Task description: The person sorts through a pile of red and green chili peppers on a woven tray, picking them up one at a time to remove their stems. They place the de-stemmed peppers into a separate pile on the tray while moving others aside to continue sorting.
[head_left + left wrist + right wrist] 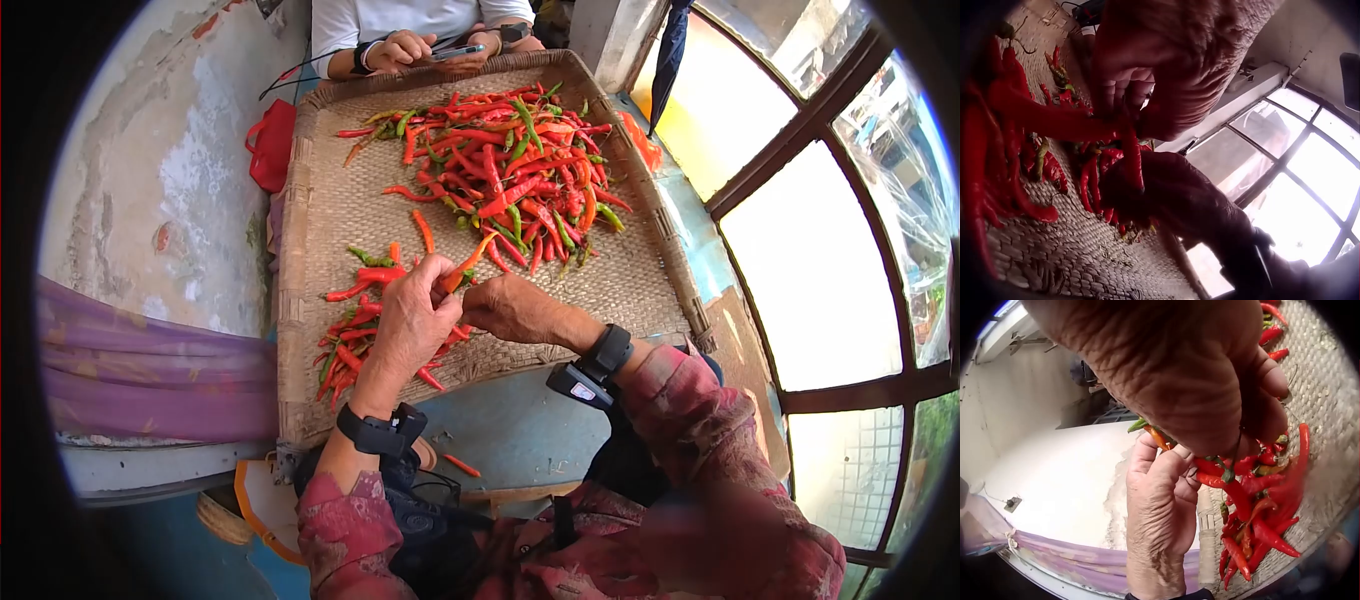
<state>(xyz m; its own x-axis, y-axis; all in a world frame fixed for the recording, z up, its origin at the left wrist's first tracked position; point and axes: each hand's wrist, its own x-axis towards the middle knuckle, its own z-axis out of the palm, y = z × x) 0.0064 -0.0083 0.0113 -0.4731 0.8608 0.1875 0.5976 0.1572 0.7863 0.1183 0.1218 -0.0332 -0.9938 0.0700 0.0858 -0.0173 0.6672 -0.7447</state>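
two hands: meet over the woven tray (320, 220)
left hand (412, 318): pinches an orange chilli (468, 262)
right hand (512, 308): fingers curled at the chilli's lower end
small pile (350, 345): beneath the hands
big pile (510, 170): at the far end

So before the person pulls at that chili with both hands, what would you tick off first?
1. Left hand has a grip on the orange chili: ok, its fingers are curled round the lower end.
2. Right hand is at the same chili: ok, though how its fingertips hold is hidden.
3. Stem still on the chili: cannot tell, the hands cover it.
4. Work stays over the woven tray: ok, both hands are above its near edge.
5. Near pile kept apart from the far pile: ok, bare weave lies between them.
6. Stray chili lies off the tray: not ok.
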